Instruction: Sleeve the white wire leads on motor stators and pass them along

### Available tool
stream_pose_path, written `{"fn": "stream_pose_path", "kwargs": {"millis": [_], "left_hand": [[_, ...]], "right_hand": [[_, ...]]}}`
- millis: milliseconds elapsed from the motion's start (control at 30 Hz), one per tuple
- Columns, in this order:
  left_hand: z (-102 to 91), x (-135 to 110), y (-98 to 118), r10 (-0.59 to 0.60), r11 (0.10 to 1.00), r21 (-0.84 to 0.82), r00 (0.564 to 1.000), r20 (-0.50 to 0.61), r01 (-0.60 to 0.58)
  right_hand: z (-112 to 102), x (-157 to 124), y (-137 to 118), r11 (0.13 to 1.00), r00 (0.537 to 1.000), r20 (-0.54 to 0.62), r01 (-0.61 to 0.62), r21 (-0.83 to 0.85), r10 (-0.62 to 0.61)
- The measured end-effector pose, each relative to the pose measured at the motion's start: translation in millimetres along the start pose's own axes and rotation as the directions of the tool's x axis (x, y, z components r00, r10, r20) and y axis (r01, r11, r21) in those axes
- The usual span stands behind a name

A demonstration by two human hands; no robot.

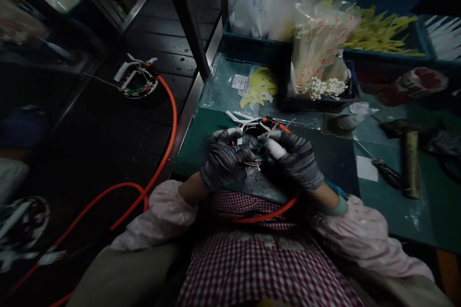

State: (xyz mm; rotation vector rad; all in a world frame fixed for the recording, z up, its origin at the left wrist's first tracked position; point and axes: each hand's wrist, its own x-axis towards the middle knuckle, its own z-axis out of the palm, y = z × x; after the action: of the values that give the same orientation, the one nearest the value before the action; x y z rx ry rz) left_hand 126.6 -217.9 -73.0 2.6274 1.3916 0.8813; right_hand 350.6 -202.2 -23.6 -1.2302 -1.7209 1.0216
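Observation:
Both my hands wear dark grey gloves and grip a round wound coil part (256, 130) with white sleeves and orange leads, held just above the green bench edge (201, 139). My left hand (225, 159) wraps the part's left side, fingers curled. My right hand (297, 157) clasps its right side and pinches a white sleeve. An orange cable (268, 215) runs from the part across my lap, over a checked apron (259, 259).
Another wound coil (139, 81) with an orange cable (172, 120) lies on the dark floor at left. Bags of white ties (319, 53) and yellow strips (378, 31) fill blue bins at the back. A hammer (410, 163) and screwdriver (387, 172) lie on the bench at right.

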Motion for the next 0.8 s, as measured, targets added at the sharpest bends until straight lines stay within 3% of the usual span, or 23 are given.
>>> {"fn": "stream_pose_path", "kwargs": {"millis": [67,167,367,500,633,700,800], "left_hand": [[0.4,-1,0,-0.002,1.000,0.004,1.000,-0.004,0.002],[0.7,-1,0,-0.025,1.000,0.013,1.000,0.015,0.025],[0.9,-1,1,-0.019,1.000,0.006,0.999,0.040,0.019],[5.3,-4,-1,-0.074,0.997,0.028,0.995,0.059,0.073],[7.4,-3,-1,-0.036,0.999,0.011,0.999,0.027,0.035],[5.9,-1,-1,-0.033,0.999,0.000,0.997,0.065,0.033],[3.3,1,0,-0.069,0.998,0.002,0.994,0.085,0.069]], "right_hand": [[-7,1,0,0.993,0.995,0.095,-0.031,0.112,0.021],[-14,-1,1,0.988,0.981,0.195,-0.047,0.146,0.018],[-9,-5,4,0.997,0.998,0.058,-0.032,0.068,0.028],[-9,-7,6,0.998,0.995,0.083,0.048,0.032,-0.051],[-6,-22,22,0.972,0.949,0.229,0.231,-0.037,-0.217],[-1,-32,31,0.975,0.966,0.199,0.189,-0.121,-0.163],[4,-45,36,0.990,0.997,0.071,0.019,-0.138,-0.010]]}}
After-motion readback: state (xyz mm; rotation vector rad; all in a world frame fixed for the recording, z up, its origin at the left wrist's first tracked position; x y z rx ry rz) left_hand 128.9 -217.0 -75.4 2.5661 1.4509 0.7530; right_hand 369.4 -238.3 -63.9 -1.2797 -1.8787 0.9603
